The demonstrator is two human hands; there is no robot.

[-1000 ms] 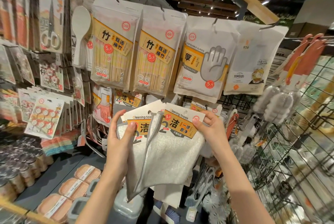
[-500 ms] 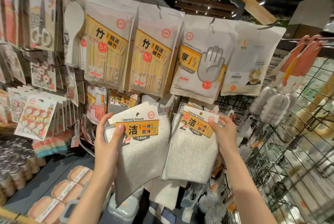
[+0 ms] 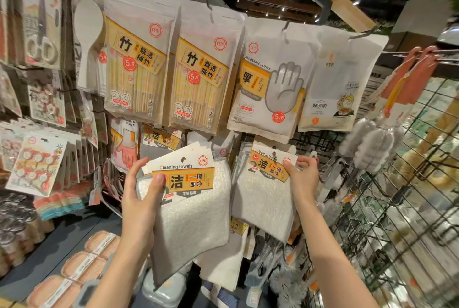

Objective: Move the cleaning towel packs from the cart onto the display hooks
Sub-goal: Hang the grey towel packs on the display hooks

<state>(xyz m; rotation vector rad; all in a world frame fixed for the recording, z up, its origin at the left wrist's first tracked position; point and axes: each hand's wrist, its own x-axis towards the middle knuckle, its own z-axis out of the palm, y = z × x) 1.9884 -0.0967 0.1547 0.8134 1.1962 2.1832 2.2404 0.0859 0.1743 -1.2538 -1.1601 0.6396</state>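
Display wall [image 3: 310,138]: hooked retail packs fill it from the left edge to the right, where a black wire grid panel [image 3: 397,208] angles off toward the lower right corner
Upper row: two bamboo chopstick bags [image 3: 139,66] hang side by side at centre, each with a red 5.9 price dot; just right of them a disposable gloves bag [image 3: 270,79] printed with a grey hand; beside that a white pouch [image 3: 342,84] with a small cartoon print
Left edge: carded scissors [image 3: 41,31] and a white rice paddle [image 3: 87,41] hang high; sticker cards [image 3: 37,163] fan out lower down
Lower left corner: a shelf [image 3: 57,240] carries round tan containers in a row
Right-hand towel pack [image 3: 265,190]: white cloth under an orange and white header card; it sits against the display wall below the gloves bag, tilted a little; whether its hole is on a hook cannot be told
Left-hand towel pack [image 3: 193,213]: header reads "Cleaning towels"; held in front of the wall, off any hook, tilted with its lower corner hanging down; more header cards show stacked behind it
Left hand [image 3: 141,198]: grips the left-hand towel pack at its left edge; thumb pressed on the orange label, fingers curled behind
Right hand [image 3: 301,178]: pinches the right-hand towel pack at the right corner of its header card; thumb in front, fingers behind
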